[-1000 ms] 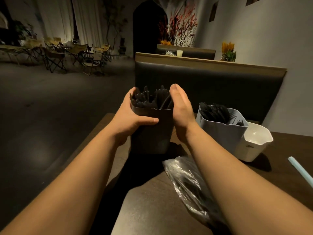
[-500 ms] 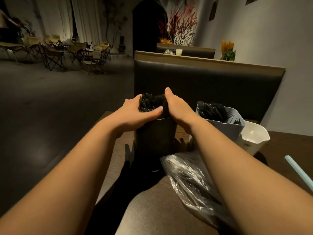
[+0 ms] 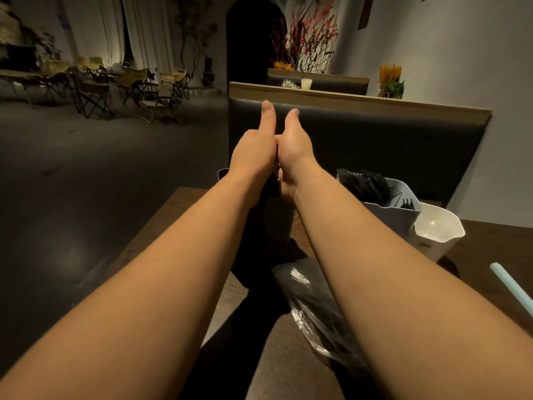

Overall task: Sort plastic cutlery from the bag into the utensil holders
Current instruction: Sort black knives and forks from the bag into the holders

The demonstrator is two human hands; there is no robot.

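Observation:
A tall dark utensil holder (image 3: 272, 220) stands on the wooden table (image 3: 170, 217), mostly covered by my arms. My left hand (image 3: 253, 153) and my right hand (image 3: 295, 148) are pressed side by side over its top, thumbs straight up, fingers curled down out of sight around the black cutlery there. To the right, a grey holder (image 3: 389, 219) is full of black cutlery (image 3: 363, 183). Beside it stands a white holder (image 3: 438, 235). The clear plastic bag (image 3: 313, 301) with black cutlery lies on the table under my right forearm.
A black padded booth backrest (image 3: 375, 140) rises just behind the holders. A light blue stick (image 3: 512, 287) lies at the table's right edge. The table's left edge drops to open floor, with folding chairs (image 3: 89, 90) far off.
My hands were cupped apart around the dark holder's rim. They have come together over its top, and the cutlery tops are now hidden beneath them. The view has tilted up slightly.

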